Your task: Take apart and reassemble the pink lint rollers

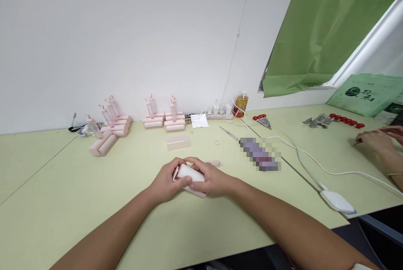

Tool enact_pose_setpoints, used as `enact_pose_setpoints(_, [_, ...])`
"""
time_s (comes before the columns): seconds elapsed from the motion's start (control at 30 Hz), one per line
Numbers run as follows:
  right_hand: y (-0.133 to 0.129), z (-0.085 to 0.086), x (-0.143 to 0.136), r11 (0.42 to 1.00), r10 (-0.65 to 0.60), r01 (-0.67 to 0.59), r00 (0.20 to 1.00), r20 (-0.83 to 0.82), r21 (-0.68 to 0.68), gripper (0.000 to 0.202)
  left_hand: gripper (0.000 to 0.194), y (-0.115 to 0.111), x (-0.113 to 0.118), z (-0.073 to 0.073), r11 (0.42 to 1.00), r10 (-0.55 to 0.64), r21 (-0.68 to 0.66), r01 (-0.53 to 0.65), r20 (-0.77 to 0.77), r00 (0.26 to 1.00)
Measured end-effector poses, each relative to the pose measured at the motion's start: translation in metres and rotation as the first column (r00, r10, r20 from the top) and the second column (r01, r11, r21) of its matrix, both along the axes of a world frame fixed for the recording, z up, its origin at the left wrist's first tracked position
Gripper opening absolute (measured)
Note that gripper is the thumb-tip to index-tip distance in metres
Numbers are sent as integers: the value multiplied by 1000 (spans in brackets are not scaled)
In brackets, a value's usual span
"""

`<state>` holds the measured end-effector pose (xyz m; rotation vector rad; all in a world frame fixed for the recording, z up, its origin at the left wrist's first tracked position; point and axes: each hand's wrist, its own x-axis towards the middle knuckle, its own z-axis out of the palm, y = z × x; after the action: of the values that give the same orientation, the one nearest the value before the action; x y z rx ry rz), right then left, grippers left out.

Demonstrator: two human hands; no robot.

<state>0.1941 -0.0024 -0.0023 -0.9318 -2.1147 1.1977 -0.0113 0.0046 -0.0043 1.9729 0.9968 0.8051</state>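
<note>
Both hands are wrapped round one pale pink and white case (192,174) above the table. My left hand (168,179) grips its left end, thumb across the front. My right hand (211,177) holds the right end, its thumb near the left one. Just behind my right hand lies a clear pink tube (215,163), partly hidden by it. Farther back are a translucent pink cover (178,142) and a small pink piece (217,140). A thin clear tool (229,133) lies to their right.
Pink cases with upright tubes stand along the wall, at left (103,143) and centre (175,125). A bottle (241,104), a power strip (220,116), white cables, a blurred purple object (260,155) and a white device (337,201) are rightward. Another person's hands (376,140) are far right.
</note>
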Motion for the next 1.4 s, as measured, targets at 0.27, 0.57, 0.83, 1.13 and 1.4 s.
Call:
enact_pose_setpoints(0.27, [2,-2,2,999,-24,25,999,22,-21,68,38,0,0,0,999,34,5,-34,4,999])
enact_pose_setpoints(0.57, [12,-9,4,937,-324,342,928,-185,76,57,41,7,-8,1,976,6,-218,15,96,995])
enact_pose_setpoints(0.83, [9,-12,-4,980,-194,139,833,-518,-143,56,54,-7,5,6,967,-45,-247,59,61,997])
enact_pose_setpoints(1.13, [16,2,14,907,-378,393,918,-121,154,46,52,8,-2,2,950,244,-243,-198,180,953])
enact_pose_setpoints(1.4, [25,0,30,898,-418,286,789,450,333,44,41,17,-5,-6,831,322,-557,4,486,813])
